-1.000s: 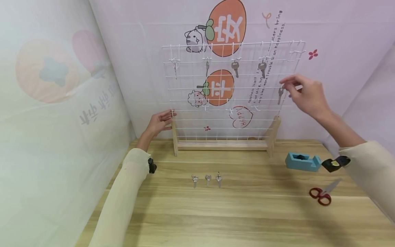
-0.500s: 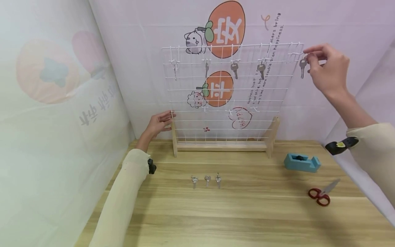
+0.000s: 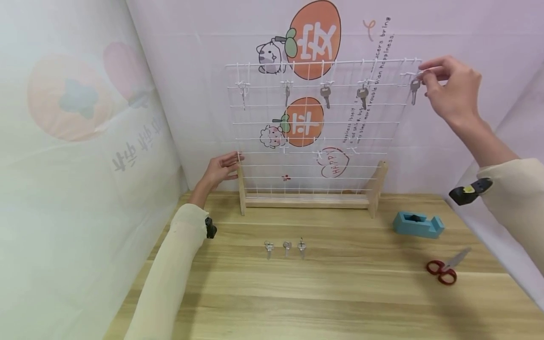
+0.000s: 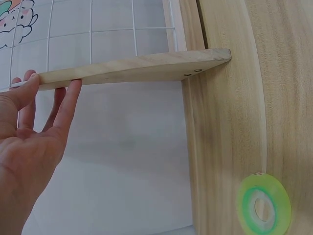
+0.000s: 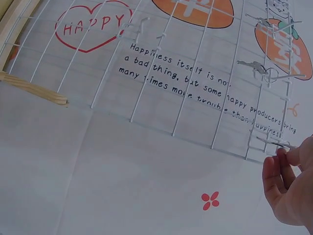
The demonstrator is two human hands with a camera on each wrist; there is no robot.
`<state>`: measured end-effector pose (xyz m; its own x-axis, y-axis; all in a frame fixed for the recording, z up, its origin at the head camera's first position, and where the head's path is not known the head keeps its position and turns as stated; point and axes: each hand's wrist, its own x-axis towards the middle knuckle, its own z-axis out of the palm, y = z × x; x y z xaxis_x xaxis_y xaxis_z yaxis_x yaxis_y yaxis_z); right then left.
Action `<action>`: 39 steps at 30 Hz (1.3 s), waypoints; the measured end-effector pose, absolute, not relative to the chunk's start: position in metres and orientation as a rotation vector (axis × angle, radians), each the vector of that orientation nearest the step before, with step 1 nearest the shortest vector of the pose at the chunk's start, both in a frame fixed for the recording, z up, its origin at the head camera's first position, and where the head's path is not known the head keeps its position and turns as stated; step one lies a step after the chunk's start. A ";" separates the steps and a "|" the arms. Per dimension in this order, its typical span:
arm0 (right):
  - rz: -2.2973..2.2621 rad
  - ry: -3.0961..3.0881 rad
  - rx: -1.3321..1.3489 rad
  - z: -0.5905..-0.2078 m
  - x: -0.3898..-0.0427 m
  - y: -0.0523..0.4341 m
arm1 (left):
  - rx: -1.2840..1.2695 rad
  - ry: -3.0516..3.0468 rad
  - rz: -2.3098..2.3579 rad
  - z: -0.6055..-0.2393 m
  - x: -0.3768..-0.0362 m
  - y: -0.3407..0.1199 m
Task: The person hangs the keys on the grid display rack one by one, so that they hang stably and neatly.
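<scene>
A white wire grid rack (image 3: 263, 165) stands upright in a wooden base (image 3: 306, 203). My left hand (image 3: 221, 169) holds its left wooden upright, with the thumb on one side and fingertips on the other of the board (image 4: 137, 68) in the left wrist view. At the grid's top right corner, my right hand (image 3: 454, 92) pinches a silver key (image 3: 414, 87) by its ring, close to a white hook (image 3: 409, 73). The key's shaft hangs downward. Several other keys, such as a key (image 3: 325, 94) near the middle, hang from hooks along the top row.
Three keys (image 3: 287, 246) lie in a row on the wooden table (image 3: 272, 302). At right are a blue tape dispenser (image 3: 418, 225) and red-handled scissors (image 3: 442, 271). A yellow-green tape roll (image 4: 281, 203) shows in the left wrist view. More white hooks (image 3: 318, 154) sit lower on the grid.
My right hand has risen with the key from beside the grid's right edge to its top right corner, then shifted slightly toward the hook. The left hand has stayed on the upright.
</scene>
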<state>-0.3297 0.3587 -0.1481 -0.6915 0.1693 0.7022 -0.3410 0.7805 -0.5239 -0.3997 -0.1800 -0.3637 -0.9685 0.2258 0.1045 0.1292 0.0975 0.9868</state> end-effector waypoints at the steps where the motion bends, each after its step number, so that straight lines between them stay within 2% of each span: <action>1: 0.819 -2.199 0.120 -0.149 -0.329 0.359 | 0.367 2.273 2.030 -0.364 -0.400 -0.180; 13: 0.791 -2.230 0.103 -0.174 -0.312 0.364 | 0.363 2.295 2.004 -0.367 -0.401 -0.177; 39: 0.785 -2.308 0.458 -0.259 -0.278 0.321 | 0.333 2.315 2.013 -0.365 -0.402 -0.177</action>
